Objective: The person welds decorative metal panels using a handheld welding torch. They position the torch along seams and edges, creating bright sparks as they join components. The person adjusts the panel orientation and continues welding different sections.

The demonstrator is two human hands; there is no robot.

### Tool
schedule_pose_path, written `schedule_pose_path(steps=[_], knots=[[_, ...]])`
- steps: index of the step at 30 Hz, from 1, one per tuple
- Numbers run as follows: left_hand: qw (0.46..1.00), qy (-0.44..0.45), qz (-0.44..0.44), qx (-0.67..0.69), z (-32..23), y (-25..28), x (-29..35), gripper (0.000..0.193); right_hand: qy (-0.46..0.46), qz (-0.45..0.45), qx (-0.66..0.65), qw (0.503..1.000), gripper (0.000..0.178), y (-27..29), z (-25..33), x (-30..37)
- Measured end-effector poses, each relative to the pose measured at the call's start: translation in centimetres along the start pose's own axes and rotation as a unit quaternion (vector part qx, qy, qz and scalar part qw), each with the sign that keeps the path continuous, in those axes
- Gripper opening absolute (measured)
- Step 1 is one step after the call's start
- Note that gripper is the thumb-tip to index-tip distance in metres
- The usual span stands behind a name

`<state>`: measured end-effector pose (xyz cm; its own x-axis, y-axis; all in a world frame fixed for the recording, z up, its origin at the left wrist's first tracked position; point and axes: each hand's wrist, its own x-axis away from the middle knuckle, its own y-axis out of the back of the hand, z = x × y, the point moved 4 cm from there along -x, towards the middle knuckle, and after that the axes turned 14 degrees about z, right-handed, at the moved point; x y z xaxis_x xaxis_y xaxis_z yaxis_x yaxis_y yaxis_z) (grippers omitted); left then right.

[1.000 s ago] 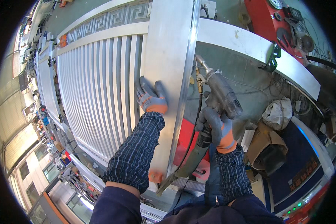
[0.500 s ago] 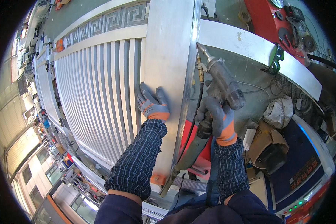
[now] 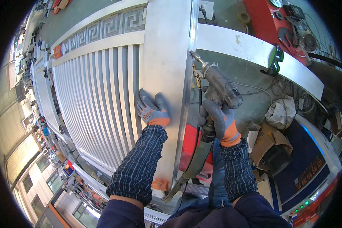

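A large silver metal gate (image 3: 91, 95) with many thin slats and a broad flat end post (image 3: 167, 53) lies flat below me. My left hand (image 3: 152, 110), in a grey and orange glove, presses flat on the end post near the slats. My right hand (image 3: 218, 119), gloved the same way, grips the handle of a welding gun (image 3: 216, 81). The gun's nozzle tip points at the post's right edge. A thick hose (image 3: 193, 159) hangs from the handle down toward me.
A long silver bar (image 3: 254, 53) runs to the right from the post. Dark safety glasses (image 3: 273, 62) rest on it. A red machine (image 3: 285, 22) stands top right, a rag (image 3: 281, 112) and a dark welding mask (image 3: 273, 157) lie lower right. An orange clamp (image 3: 159, 185) sits at the post's near end.
Both hands have shifted slightly up the post. The welding gun moved with my right hand and its nozzle stays at the post's right edge.
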<state>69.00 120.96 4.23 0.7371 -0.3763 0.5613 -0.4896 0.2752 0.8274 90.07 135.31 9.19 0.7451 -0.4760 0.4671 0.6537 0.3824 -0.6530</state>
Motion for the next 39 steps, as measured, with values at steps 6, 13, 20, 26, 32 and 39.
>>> schedule_pose_path(steps=[6,13,20,26,32,39], knots=[[0.998,0.019,-0.035,-0.048,1.5,-1.8,-0.7,0.085,0.004,0.008,-0.01,1.0,0.032,0.2,-0.3,-0.4],[0.999,-0.015,-0.036,0.022,-0.1,0.0,0.0,0.087,-0.003,0.034,0.055,0.998,0.038,-0.1,0.9,-0.7],[1.0,0.01,-0.016,-0.019,0.4,-0.9,-0.2,0.087,-0.016,0.041,0.059,0.997,0.028,0.1,1.1,-0.5],[0.999,-0.01,-0.041,0.019,-0.2,-0.1,0.2,0.085,0.008,0.051,0.061,0.997,0.021,0.2,1.3,-0.2],[0.999,-0.025,-0.044,0.009,-0.6,-0.3,0.3,0.085,-0.017,0.027,0.093,0.995,0.028,0.6,1.3,0.5],[0.997,-0.037,-0.062,-0.006,0.7,-0.2,0.0,0.087,-0.06,0.047,0.095,0.993,0.027,0.3,0.3,0.8]])
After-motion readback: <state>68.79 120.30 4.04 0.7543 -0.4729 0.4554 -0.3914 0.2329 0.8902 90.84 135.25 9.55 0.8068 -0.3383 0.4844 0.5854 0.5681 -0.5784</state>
